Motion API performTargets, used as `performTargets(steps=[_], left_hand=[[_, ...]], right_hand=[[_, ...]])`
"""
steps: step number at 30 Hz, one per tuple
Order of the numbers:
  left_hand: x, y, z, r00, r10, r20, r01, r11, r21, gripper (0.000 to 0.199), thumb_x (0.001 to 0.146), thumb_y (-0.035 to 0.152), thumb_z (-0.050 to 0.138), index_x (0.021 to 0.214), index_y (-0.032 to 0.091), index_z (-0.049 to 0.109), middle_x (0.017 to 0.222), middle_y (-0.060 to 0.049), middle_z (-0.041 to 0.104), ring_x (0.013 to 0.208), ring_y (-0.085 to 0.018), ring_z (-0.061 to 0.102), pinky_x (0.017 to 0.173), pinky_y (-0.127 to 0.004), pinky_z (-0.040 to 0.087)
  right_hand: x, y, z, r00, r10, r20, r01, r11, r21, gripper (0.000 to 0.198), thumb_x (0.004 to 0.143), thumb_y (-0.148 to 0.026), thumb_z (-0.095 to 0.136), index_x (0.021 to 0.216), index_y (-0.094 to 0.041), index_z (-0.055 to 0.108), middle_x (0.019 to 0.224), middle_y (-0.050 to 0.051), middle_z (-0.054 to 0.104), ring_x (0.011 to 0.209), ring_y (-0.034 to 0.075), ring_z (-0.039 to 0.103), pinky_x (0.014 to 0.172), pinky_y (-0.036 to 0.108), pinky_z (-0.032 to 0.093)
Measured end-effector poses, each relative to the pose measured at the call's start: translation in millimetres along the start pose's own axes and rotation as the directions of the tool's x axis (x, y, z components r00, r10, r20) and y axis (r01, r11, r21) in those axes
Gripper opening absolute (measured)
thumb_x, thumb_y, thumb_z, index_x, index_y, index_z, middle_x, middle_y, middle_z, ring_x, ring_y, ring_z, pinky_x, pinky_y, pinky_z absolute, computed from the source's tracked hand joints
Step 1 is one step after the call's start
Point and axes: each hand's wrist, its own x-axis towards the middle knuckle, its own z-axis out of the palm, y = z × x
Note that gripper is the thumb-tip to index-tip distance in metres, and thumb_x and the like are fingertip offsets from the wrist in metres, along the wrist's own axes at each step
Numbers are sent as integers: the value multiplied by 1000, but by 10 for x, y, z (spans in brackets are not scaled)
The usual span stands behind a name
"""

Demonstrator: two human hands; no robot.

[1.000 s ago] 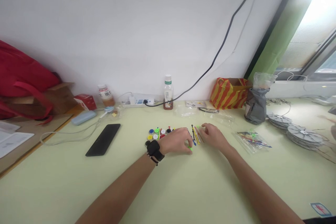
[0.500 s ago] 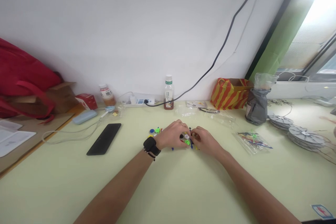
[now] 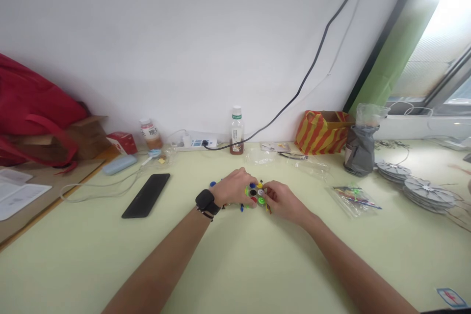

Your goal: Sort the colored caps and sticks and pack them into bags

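Bent over a cluster of small coloured plastic pieces [image 3: 261, 193] on the table is my left hand [image 3: 235, 187], its thumb and fingers curled round the cluster's left part. Round tops in blue, black, red, white and green show between the hands. My right hand [image 3: 282, 200] pinches at the cluster's right edge, where a thin yellow strip [image 3: 268, 208] sticks out below the fingertips. Its far end is hidden by the fingers. A blue round piece [image 3: 213, 184] peeks out left of my left hand. The exact shape of the pieces is too small to tell.
A black phone-like slab [image 3: 146, 196] lies to the left. Toward the wall stand a bottle [image 3: 237, 132], a power strip [image 3: 196, 143] and a striped bag [image 3: 322, 132]. On the right are a clear packet of coloured parts [image 3: 356, 199] and stacked grey discs [image 3: 429, 191].
My left hand has shifted slightly left, uncovering more round tops. My right hand has moved a little down, and the thin yellow strip at its fingertips shows more.
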Motion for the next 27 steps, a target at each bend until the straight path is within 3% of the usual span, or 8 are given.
performTargets(steps=[6, 9, 12, 14, 17, 20, 24, 27], left_hand=[[-15, -30, -43, 1000, 18, 1, -18, 1000, -6, 51, 70, 55, 82, 108, 24, 74, 99, -6, 74, 105, -30, 58, 85, -35, 46], [-32, -60, -74, 1000, 8, -13, -8, 1000, -12, 54, 74, 57, 80, 116, 24, 72, 105, -7, 73, 108, -30, 58, 88, -36, 47], [-54, -106, -96, 999, -17, -39, 16, 1000, -25, 55, 80, 57, 76, 123, 24, 69, 114, -8, 72, 116, -30, 56, 92, -36, 46], [-66, -138, -103, 998, -33, -47, 31, 999, -35, 51, 84, 55, 72, 123, 24, 68, 117, -8, 71, 118, -30, 55, 93, -36, 46], [-77, -177, -105, 997, -53, -51, 51, 998, -44, 43, 88, 52, 69, 121, 24, 69, 117, -8, 71, 119, -30, 55, 93, -36, 46], [-81, -199, -104, 997, -61, -50, 59, 997, -39, 41, 90, 51, 66, 120, 25, 69, 118, -8, 70, 120, -30, 55, 93, -36, 46], [-81, -212, -104, 997, -69, -44, 68, 997, -29, 41, 92, 53, 63, 121, 25, 69, 118, -8, 70, 120, -29, 55, 94, -36, 45], [-73, -223, -96, 997, -70, -27, 70, 997, -25, 40, 92, 52, 61, 122, 25, 69, 119, -8, 70, 121, -29, 55, 95, -36, 45]], right_hand=[[24, 46, 12, 998, -49, 31, 50, 998, -26, 22, 100, -35, 49, 108, -20, 63, 91, 5, 67, 63, 15, 64, 61, 28, 52], [70, 276, -166, 988, -67, -136, 33, 971, -236, 28, 100, -35, 50, 118, -19, 64, 105, 10, 69, 91, 23, 67, 81, 35, 54], [76, 648, -446, 936, -38, -351, -157, 846, -510, 31, 95, -31, 55, 120, -16, 66, 130, 18, 63, 127, 33, 53, 106, 46, 44], [54, 891, -599, 904, 45, -425, -323, 723, -610, 32, 92, -29, 58, 121, -17, 69, 144, 20, 55, 139, 39, 41, 107, 53, 40], [32, 1118, -703, 910, 132, -392, -381, 638, -669, 27, 92, -28, 57, 111, -17, 71, 137, 18, 61, 137, 38, 42, 106, 51, 42], [62, 1171, -715, 912, 138, -386, -381, 634, -673, 29, 93, -28, 54, 112, -13, 70, 130, 19, 65, 131, 35, 49, 105, 47, 43], [96, 1175, -736, 894, 82, -440, -392, 619, -681, 38, 95, -35, 55, 125, -15, 65, 145, 19, 56, 137, 35, 44, 109, 47, 39], [66, 1216, -760, 890, 131, -437, -423, 597, -682, 36, 95, -38, 54, 122, -18, 67, 140, 16, 60, 136, 36, 46, 110, 48, 37]])
